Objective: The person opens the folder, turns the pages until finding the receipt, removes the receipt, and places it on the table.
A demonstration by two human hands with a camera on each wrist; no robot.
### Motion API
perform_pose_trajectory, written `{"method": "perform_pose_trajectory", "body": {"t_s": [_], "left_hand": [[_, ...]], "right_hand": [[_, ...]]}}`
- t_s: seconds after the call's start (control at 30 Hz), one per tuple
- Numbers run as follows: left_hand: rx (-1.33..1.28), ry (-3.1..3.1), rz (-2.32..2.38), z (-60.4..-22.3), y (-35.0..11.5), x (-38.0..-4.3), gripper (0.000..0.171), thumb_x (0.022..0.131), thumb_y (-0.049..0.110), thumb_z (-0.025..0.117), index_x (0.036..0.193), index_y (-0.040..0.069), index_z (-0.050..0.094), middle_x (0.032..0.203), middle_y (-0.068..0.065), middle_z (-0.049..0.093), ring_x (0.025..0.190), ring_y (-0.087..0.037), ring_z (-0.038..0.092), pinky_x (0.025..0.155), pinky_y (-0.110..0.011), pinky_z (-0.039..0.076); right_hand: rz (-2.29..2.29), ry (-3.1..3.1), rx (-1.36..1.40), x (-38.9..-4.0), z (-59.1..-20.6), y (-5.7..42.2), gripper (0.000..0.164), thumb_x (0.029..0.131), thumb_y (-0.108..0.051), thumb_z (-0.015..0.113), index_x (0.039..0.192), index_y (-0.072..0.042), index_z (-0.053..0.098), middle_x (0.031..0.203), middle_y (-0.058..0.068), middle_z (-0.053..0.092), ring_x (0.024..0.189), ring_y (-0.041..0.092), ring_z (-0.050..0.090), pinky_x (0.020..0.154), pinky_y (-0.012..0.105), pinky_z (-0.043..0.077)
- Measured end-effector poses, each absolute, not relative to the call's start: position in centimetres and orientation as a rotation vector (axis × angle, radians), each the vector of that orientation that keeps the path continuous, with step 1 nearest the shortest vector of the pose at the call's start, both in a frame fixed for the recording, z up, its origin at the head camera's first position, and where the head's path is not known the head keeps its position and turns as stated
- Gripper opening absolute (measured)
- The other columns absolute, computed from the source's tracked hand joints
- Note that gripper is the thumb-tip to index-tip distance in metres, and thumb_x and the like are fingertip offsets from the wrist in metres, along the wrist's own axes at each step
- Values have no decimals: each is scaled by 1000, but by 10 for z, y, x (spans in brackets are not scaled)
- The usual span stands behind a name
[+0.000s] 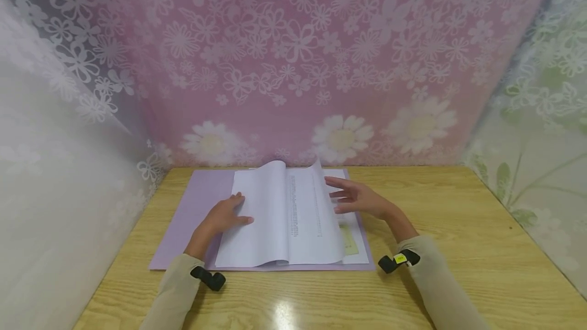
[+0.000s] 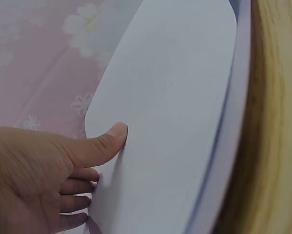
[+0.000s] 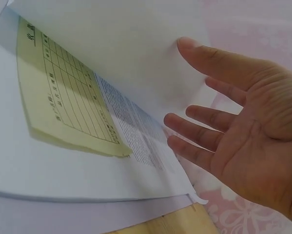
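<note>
A lilac folder [image 1: 202, 192] lies spread on the table with a stack of white sheets in it. The turned sheets [image 1: 254, 213] bow up on the left side. My left hand [image 1: 225, 214] rests at their left edge; in the left wrist view its thumb [image 2: 107, 144] lies on the blank paper, with the other fingers at the edge. A printed page [image 1: 304, 218] stands partly lifted on the right. My right hand [image 1: 359, 198] is beside its raised edge, fingers spread and slightly bent. Beneath that page, a yellow slip [image 3: 63, 92] with a ruled form shows over printed paper.
The wooden table [image 1: 458, 228] extends around the folder. A pink floral backdrop [image 1: 293, 90] rises behind the table's far edge, and pale floral sheeting hangs at both sides. Black straps with small cameras [image 1: 399, 260] sit on both wrists.
</note>
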State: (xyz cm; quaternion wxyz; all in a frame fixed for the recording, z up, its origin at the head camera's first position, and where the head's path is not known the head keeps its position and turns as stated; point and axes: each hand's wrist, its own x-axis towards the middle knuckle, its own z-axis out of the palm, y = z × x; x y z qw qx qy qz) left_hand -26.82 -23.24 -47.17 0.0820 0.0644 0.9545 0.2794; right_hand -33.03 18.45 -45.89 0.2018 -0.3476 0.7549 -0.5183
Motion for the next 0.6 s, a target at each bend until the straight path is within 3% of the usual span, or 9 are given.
{"method": "perform_pose_trajectory", "body": {"t_s": [0.3, 0.6], "left_hand": [[199, 2826, 901, -460, -234, -266, 79, 92, 33, 77, 153, -3, 42, 161, -25, 36, 152, -43, 31, 123, -57, 29], [390, 2821, 1316, -448, -212, -261, 57, 101, 22, 65, 151, 0, 47, 151, -22, 52, 141, -43, 48, 117, -55, 41]], "right_hand": [[-1389, 2155, -1055, -322, -454, 170, 84, 91, -14, 77, 161, -14, 31, 169, 9, 28, 144, 41, 46, 117, 61, 38], [-1332, 2181, -1047, -309, -445, 157, 82, 90, -18, 79, 160, -25, 36, 168, 4, 31, 144, 38, 48, 117, 60, 38]]}}
